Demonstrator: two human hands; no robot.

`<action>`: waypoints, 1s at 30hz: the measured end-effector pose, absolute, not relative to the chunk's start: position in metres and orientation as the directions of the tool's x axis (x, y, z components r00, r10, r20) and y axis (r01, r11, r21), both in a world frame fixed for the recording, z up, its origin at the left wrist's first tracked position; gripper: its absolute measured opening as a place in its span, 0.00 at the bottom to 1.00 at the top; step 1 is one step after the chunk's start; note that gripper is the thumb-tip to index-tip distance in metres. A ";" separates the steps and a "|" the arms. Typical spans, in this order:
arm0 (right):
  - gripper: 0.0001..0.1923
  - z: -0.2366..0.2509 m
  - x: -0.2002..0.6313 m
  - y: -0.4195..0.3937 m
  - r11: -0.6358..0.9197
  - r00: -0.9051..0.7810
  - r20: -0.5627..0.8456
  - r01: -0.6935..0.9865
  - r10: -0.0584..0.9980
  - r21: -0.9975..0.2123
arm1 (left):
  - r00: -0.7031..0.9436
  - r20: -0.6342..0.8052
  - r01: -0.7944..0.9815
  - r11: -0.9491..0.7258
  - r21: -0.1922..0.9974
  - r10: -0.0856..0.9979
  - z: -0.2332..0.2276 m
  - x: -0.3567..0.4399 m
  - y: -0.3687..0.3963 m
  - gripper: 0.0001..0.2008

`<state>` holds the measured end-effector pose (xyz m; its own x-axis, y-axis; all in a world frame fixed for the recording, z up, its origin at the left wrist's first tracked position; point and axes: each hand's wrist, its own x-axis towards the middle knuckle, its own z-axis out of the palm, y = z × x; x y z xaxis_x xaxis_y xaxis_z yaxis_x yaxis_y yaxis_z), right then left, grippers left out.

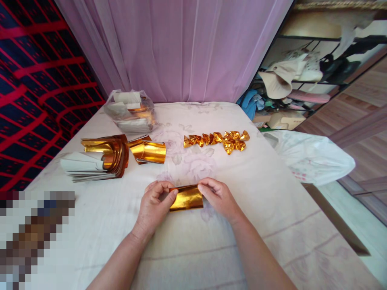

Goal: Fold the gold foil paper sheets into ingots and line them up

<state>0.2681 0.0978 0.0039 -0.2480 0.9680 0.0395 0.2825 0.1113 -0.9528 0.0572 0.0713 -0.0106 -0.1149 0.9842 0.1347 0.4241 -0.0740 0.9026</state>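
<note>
A sheet of gold foil paper [186, 199], bent over along its far edge, is held between my two hands just above the table. My left hand [157, 201] pinches its left end between thumb and fingers. At its upper right corner, my right hand [218, 196] grips with thumb and forefinger. Beyond my hands, several folded gold foil pieces [216, 139] lie in a row. To the left sits a curled stack of gold and white foil paper [116, 159], and beside it are loose curled gold sheets [155, 152].
A clear plastic bag [130, 112] of more paper stands at the back left of the cloth-covered table [193, 249]. Behind hangs a purple curtain [181, 48]. On the right are a shelf with hats and shoes [299, 72] and a white plastic bag [317, 157]. A blurred patch covers the lower left.
</note>
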 end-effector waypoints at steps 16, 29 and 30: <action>0.16 0.004 0.271 0.097 0.162 -0.234 0.087 0.323 0.968 -0.933 | -0.136 0.108 0.394 -0.046 0.918 0.985 -0.009 0.058 0.070 0.13; 0.15 0.001 0.271 0.096 0.186 -0.218 0.115 0.343 0.969 -0.921 | -0.148 0.109 0.389 -0.044 0.920 0.983 -0.012 0.058 0.069 0.12; 0.15 0.001 0.270 0.095 0.192 -0.215 0.121 0.346 0.969 -0.918 | -0.148 0.111 0.389 -0.046 0.920 0.983 -0.012 0.058 0.069 0.12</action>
<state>0.2703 0.0954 0.0014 -0.2145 0.9691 0.1214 0.3461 0.1917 -0.9184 0.0581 0.0691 -0.0121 -0.1478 0.9828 0.1111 0.3892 -0.0455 0.9200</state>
